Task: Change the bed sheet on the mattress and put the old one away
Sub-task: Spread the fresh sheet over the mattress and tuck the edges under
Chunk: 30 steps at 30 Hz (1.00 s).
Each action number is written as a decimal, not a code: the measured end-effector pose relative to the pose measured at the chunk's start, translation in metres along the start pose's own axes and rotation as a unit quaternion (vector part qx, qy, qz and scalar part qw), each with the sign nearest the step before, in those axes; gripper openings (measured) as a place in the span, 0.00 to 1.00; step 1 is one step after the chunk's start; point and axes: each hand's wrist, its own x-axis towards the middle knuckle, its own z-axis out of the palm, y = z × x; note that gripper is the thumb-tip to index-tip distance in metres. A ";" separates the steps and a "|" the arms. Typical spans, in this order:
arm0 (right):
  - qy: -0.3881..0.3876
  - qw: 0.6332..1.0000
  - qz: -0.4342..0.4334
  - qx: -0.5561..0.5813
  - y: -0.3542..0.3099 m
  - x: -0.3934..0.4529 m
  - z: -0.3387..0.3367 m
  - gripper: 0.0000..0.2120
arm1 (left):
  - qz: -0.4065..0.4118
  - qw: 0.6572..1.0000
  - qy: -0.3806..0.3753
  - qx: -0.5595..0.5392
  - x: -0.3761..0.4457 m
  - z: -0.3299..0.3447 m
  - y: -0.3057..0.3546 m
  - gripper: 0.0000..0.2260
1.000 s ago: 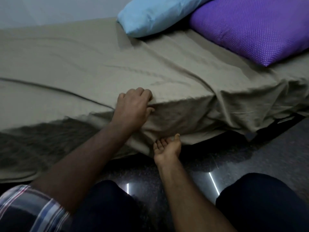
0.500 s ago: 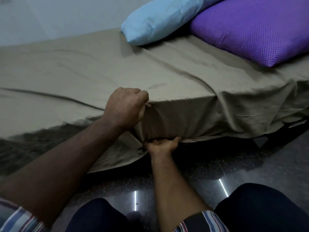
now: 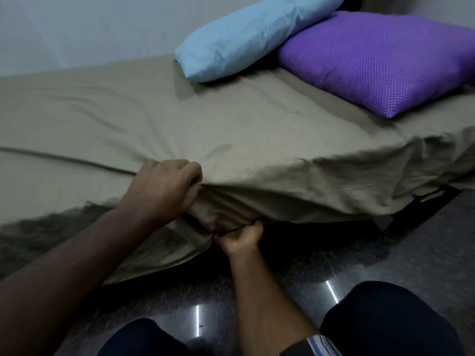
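Observation:
An olive-tan bed sheet [image 3: 231,124] covers the low mattress and hangs over its near side. My left hand [image 3: 164,191] grips a bunch of the sheet at the mattress's top edge, fingers curled into the fabric. Lower down, my right hand [image 3: 240,237] holds the sheet's hanging hem at the bottom of the mattress side, fingers curled under it. The cloth between both hands is gathered into folds. The mattress itself is hidden under the sheet.
A light blue pillow [image 3: 246,34] and a purple dotted pillow [image 3: 377,62] lie at the head of the bed, by the pale wall [image 3: 77,27]. Dark glossy floor [image 3: 385,253] runs in front of the bed. My knees in dark trousers [image 3: 385,319] are at the bottom.
My right hand went from open below the hem to gripping it. My left hand closed tighter on the top edge, and the sheet bunched between the hands.

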 end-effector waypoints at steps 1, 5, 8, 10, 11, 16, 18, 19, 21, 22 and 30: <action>0.023 1.000 0.001 -0.003 -0.001 0.003 -0.006 0.28 | -0.018 1.000 0.007 -0.005 -0.007 -0.001 -0.001 0.11; 0.088 0.993 -0.030 -0.073 0.002 0.001 -0.022 0.15 | -0.144 0.981 0.077 -0.107 -0.045 0.010 0.017 0.09; 0.146 0.975 -0.066 -0.151 0.004 0.001 -0.034 0.09 | -0.350 0.899 -0.080 -0.250 -0.086 0.057 0.046 0.11; 0.184 0.957 -0.096 -0.202 0.003 -0.001 -0.038 0.07 | -0.513 0.740 -0.154 -0.407 -0.105 0.091 0.056 0.11; 0.206 0.946 -0.115 -0.223 0.003 -0.001 -0.041 0.06 | -0.590 0.625 -0.141 -0.492 -0.108 0.103 0.058 0.09; 0.234 0.931 -0.146 -0.240 0.026 -0.005 -0.050 0.09 | -0.673 0.226 0.007 -0.704 -0.109 0.137 0.052 0.11; 0.191 0.954 -0.123 -0.195 0.034 -0.008 -0.041 0.12 | -0.683 0.155 0.084 -0.709 -0.105 0.142 0.053 0.16; 0.173 0.964 -0.106 -0.173 0.036 -0.009 -0.035 0.14 | -0.692 0.145 0.118 -0.697 -0.104 0.144 0.052 0.19; 0.149 0.977 -0.082 -0.127 0.037 -0.012 -0.025 0.19 | -0.705 0.148 0.166 -0.673 -0.102 0.146 0.051 0.20; 0.142 0.981 -0.077 -0.108 0.037 -0.012 -0.021 0.22 | -0.707 0.145 0.183 -0.667 -0.102 0.146 0.050 0.20; 0.135 0.989 -0.060 -0.030 0.030 0.000 0.001 0.30 | -0.684 0.078 0.225 -0.690 -0.084 0.129 0.023 0.24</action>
